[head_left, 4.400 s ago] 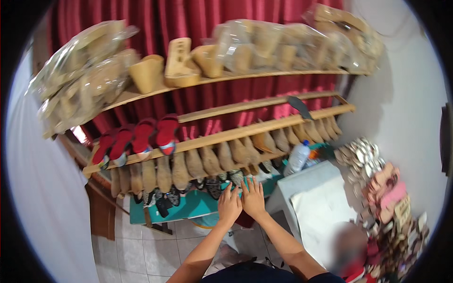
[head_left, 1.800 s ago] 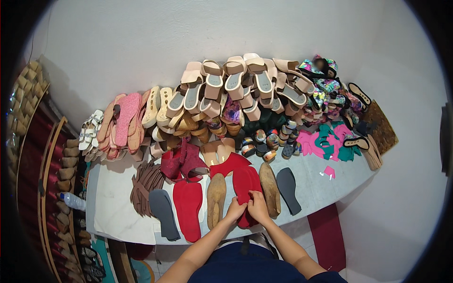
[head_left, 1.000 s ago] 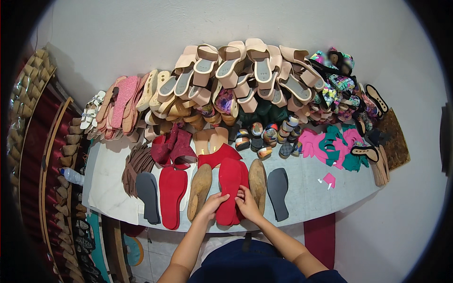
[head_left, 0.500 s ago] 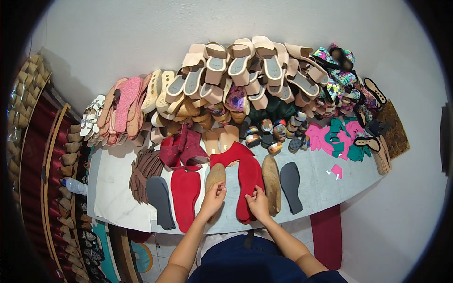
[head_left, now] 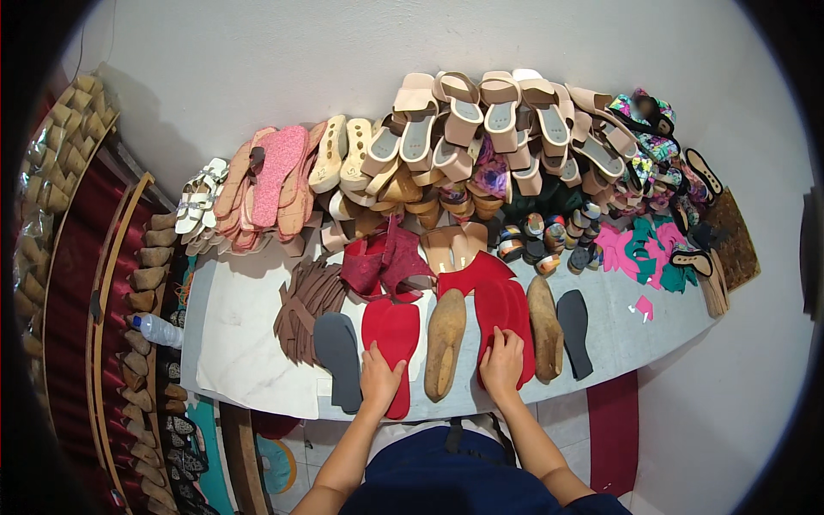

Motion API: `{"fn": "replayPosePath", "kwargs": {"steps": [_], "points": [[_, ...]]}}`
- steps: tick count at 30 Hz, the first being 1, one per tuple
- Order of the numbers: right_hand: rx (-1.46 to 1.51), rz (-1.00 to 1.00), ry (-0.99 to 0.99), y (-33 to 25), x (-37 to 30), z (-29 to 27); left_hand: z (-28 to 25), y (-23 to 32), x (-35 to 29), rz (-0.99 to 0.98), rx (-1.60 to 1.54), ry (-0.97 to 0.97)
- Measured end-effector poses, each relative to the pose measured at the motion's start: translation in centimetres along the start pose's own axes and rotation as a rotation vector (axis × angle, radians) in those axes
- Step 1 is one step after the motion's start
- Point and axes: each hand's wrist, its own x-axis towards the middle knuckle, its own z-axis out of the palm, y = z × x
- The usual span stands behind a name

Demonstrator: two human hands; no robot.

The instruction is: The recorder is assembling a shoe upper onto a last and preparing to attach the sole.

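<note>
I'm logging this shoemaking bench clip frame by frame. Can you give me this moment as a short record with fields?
Setting: white worktable against a wall, heaped with sandals
Left hand: flat on the left red insole
Right hand: flat on the right red insole
Between hands: tan wooden last
Left of hands: grey sole, brown straps
Right of hands: second wooden last, dark sole

Left hand (head_left: 380, 378) flat on red sole (head_left: 390, 339) near front edge of table (head_left: 240, 343). Right hand (head_left: 502, 365) flat on other red sole (head_left: 504, 318). Tan wooden foot shape (head_left: 445, 343) between them. Sandals (head_left: 481, 129) piled along back edge.
</note>
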Motion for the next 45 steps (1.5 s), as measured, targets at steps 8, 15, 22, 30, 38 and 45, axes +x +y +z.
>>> {"fn": "replayPosePath", "kwargs": {"steps": [8, 15, 22, 30, 38, 45], "points": [[0.382, -0.040, -0.131, -2.4, -1.4, 1.6, -0.2, -0.9, 1.2, -0.098, -0.235, -0.144], [0.426, -0.062, -0.149, -2.9, -1.8, 2.0, 0.0, -2.2, 1.4, -0.111, -0.218, -0.139], [0.457, -0.047, -0.160, -3.0, -1.4, 2.0, -0.7, -2.4, 1.7, -0.113, -0.269, -0.108], [0.536, 0.005, -0.196, -2.8, -0.9, 2.2, -1.6, -3.9, 4.5, -0.324, -0.747, -0.399], [0.593, 0.042, -0.223, -2.7, -0.8, 2.1, -4.9, -2.1, 5.1, -0.475, -1.250, -0.648], [0.658, 0.076, -0.214, -2.9, -1.0, 2.3, -3.6, -1.0, 4.7, -0.433, -1.529, -0.653]]}}
